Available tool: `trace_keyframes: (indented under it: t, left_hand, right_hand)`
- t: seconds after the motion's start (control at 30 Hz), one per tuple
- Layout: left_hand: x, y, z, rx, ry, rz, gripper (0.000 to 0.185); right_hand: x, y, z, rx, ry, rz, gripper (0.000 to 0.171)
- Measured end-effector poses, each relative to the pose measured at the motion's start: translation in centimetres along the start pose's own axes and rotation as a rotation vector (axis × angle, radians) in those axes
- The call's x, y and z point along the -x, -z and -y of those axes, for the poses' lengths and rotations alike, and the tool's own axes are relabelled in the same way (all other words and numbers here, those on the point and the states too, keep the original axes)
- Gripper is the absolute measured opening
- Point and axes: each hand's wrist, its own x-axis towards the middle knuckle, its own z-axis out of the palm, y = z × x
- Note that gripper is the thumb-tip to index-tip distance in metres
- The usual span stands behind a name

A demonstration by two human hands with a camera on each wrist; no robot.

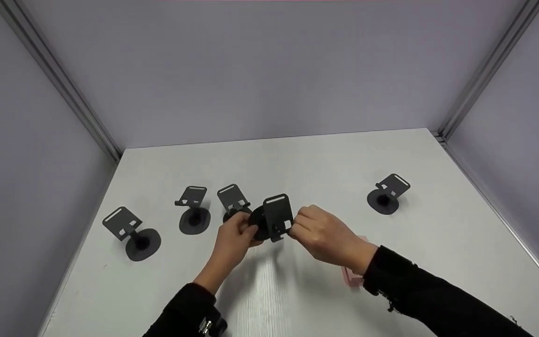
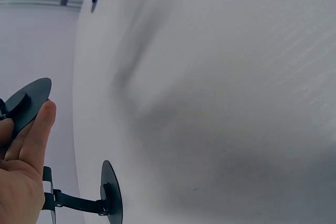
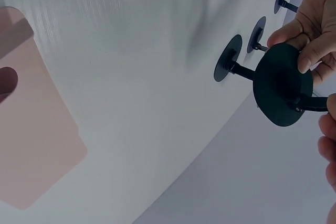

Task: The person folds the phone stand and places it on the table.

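Observation:
Between both hands, raised over the white table, is a black phone stand (image 1: 277, 213) with a slotted plate and a round base. My left hand (image 1: 233, 238) pinches the rim of that base, thumb on one face and fingers behind, as the left wrist view shows of the hand (image 2: 23, 177). With curled fingertips my right hand (image 1: 322, 234) grips the stand at the lower right edge of its plate. From the right wrist view, the round base (image 3: 275, 85) faces the camera, and the right fingers (image 3: 329, 135) close on its arm. Another black stand (image 1: 232, 196) stands partly hidden behind the left hand.
More black stands are upright on the table: one at far left (image 1: 142, 244), one left of centre (image 1: 194, 220), one at right (image 1: 383, 201). A pink flat-based thing (image 3: 42, 140) lies under the right forearm. Grey panels (image 1: 274, 70) border the table's back and sides.

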Motion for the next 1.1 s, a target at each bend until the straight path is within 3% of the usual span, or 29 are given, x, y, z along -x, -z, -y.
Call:
trace_keyframes:
  t: [0.17,0.4,0.8,1.1]
  left_hand:
    - [0.2,0.1,-0.2,-0.03,-0.035,-0.032,0.012]
    - [0.3,0.4,0.0,-0.031,-0.065,-0.063,0.009]
    - [0.4,0.7,0.6,-0.022,-0.154,-0.085,0.004]
    - [0.6,0.3,0.7,-0.038,-0.205,-0.082,0.004]
  right_hand:
    - [0.1,0.1,0.0,-0.038,-0.005,0.019,0.015]
    - [0.6,0.8,-0.2,-0.206,-0.088,0.035,0.012]
    - [0.8,1.6,-0.6,-0.437,-0.414,-0.067,0.007]
    - [0.1,2.2,-0.2,-0.664,-0.601,-0.023,0.006]
